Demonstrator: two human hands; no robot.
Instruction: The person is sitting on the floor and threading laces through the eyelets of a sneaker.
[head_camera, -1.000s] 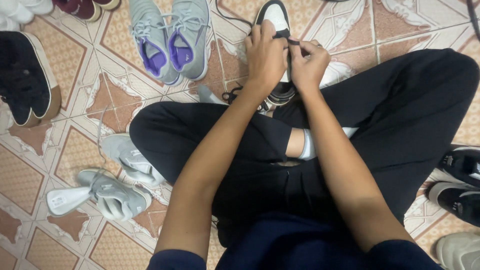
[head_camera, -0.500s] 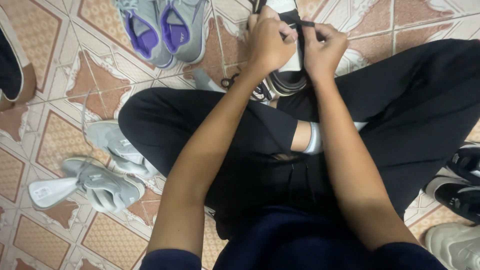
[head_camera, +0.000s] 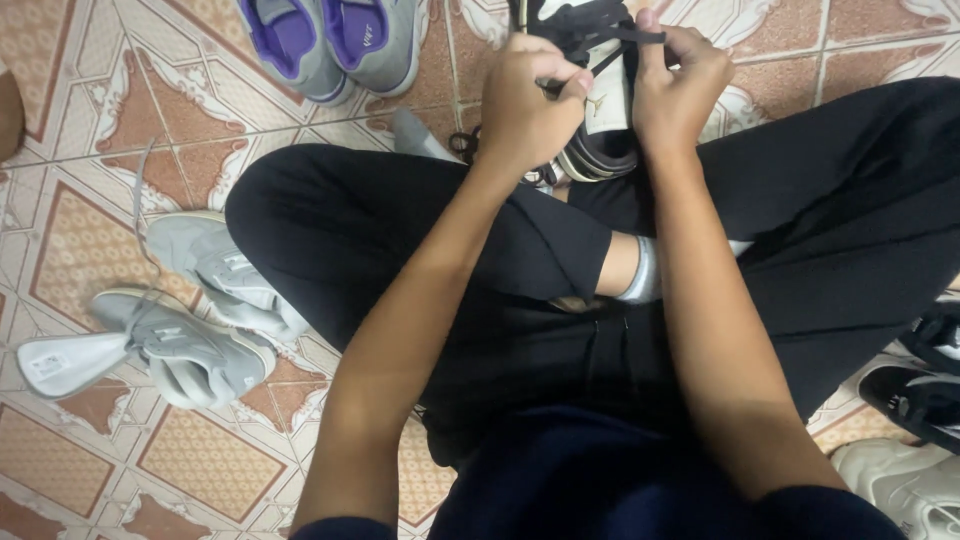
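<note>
A black and white sneaker (head_camera: 602, 110) stands between my crossed legs in black trousers, at the top of the head view. My left hand (head_camera: 527, 105) pinches a black shoelace (head_camera: 600, 45) on the shoe's left side. My right hand (head_camera: 680, 85) grips the other end of the lace on the right side, and the lace is stretched between the two hands over the tongue. The toe of the shoe is cut off by the frame's top edge.
A grey pair with purple insoles (head_camera: 335, 40) lies on the tiled floor (head_camera: 90, 250) at top left. Two pale grey sneakers (head_camera: 200, 320) lie to my left. Black shoes (head_camera: 925, 385) and a white shoe (head_camera: 900, 485) sit at the right edge.
The view has drifted so the scene sits higher and closer. Both hands stay on the sneaker and have drawn the lace taut between them.
</note>
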